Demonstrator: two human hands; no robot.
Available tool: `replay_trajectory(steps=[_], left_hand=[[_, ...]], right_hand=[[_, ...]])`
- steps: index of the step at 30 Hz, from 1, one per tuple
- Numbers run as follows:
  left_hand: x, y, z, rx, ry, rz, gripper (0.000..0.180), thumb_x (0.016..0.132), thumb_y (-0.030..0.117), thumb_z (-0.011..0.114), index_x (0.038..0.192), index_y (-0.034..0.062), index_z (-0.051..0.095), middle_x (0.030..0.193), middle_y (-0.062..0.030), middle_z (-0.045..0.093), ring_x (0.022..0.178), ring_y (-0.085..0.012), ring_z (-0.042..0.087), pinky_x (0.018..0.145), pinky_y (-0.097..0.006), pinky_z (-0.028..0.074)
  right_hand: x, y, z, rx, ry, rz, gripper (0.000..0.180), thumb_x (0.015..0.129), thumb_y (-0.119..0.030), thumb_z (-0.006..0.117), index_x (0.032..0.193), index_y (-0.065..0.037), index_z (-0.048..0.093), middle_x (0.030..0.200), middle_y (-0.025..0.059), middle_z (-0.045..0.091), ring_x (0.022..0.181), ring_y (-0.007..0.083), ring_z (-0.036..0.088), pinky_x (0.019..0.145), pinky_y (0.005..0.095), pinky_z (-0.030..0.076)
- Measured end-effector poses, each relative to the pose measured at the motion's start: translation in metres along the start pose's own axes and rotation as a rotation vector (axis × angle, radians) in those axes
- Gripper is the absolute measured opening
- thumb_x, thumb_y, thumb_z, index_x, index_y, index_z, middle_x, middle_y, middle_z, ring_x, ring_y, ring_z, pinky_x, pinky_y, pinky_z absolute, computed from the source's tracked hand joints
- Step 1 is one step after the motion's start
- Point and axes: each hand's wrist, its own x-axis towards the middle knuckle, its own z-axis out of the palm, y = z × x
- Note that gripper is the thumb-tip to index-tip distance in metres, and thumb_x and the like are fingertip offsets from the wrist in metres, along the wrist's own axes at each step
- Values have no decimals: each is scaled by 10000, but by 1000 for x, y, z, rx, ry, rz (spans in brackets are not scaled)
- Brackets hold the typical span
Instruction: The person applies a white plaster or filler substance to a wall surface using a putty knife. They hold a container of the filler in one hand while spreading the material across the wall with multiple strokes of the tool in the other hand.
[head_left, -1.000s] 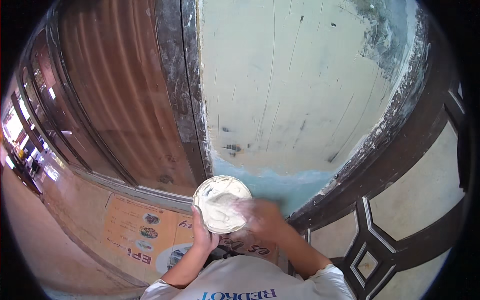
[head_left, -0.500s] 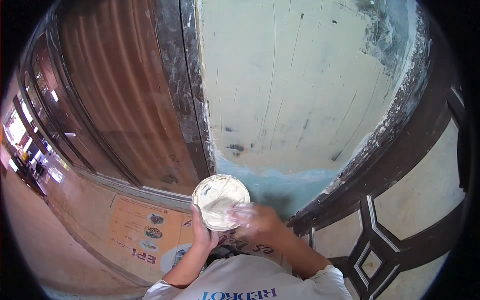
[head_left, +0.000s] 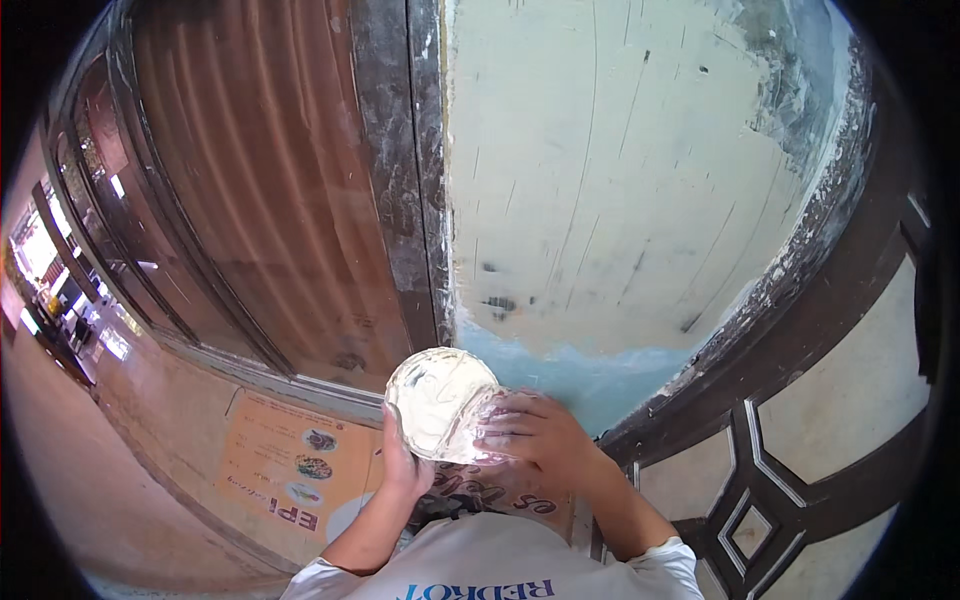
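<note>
My left hand (head_left: 402, 465) grips a round tub of creamy white putty (head_left: 428, 400) from its left and lower side, in front of my body. Over the tub's right edge lies a flat, putty-smeared spreader (head_left: 470, 428), its straight edge across the putty. My right hand (head_left: 540, 435) holds this spreader, with white-smeared fingers laid along its top; the thumb is hidden beneath. Beyond the tub rises a wall panel (head_left: 600, 200) coated in pale filler, with dark scratches and spots and a bluish strip at its foot.
A glazed frame with a brown curtain (head_left: 270, 200) stands on the left, next to a dark, paint-spattered post (head_left: 400, 180). A dark panelled door (head_left: 780, 540) with pale inserts is at right. An orange printed sheet (head_left: 260, 460) lies on the floor.
My right hand was blurred, with the spreader over the middle of the putty; now the spreader is at the tub's right edge. The wall appears shifted rightward in view.
</note>
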Motion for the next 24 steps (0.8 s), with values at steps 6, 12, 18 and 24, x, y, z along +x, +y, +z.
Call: replay_trajectory(steps=[6, 12, 18, 24], left_hand=[[7, 11, -9, -55, -28, -18, 652, 1032, 549, 301, 1470, 73, 383, 1468, -128, 467, 1320, -290, 486, 1115, -433, 398], [12, 17, -13, -87, -66, -43, 651, 1038, 538, 294, 1495, 75, 326, 1505, -122, 415, 1362, -284, 439, 1141, -425, 366], [16, 19, -14, -114, -74, -37, 634, 1041, 525, 297, 1484, 73, 344, 1493, -121, 433, 1351, -283, 452, 1138, -426, 371], [23, 20, -17, -167, -30, -87, 625, 1036, 520, 314, 1458, 67, 397, 1456, -130, 483, 1315, -297, 495, 1107, -435, 408]], right_hand=[[-2, 8, 16, 553, 418, 277, 287, 872, -48, 635, 1150, -109, 678, 1179, 112, 681, 1143, 298, 614, 1000, 464, 474], [-27, 43, 70, 1026, 807, 486, 248, 978, -65, 554, 1225, -61, 571, 1169, 203, 667, 1102, 284, 643, 986, 445, 486], [-14, 27, 73, 881, 704, 494, 246, 962, -18, 533, 1199, -57, 587, 1143, 184, 682, 1138, 289, 626, 993, 456, 479], [-2, 29, 54, 432, 526, 166, 272, 877, -26, 584, 1134, -67, 663, 1157, 148, 691, 1182, 329, 597, 1021, 484, 454]])
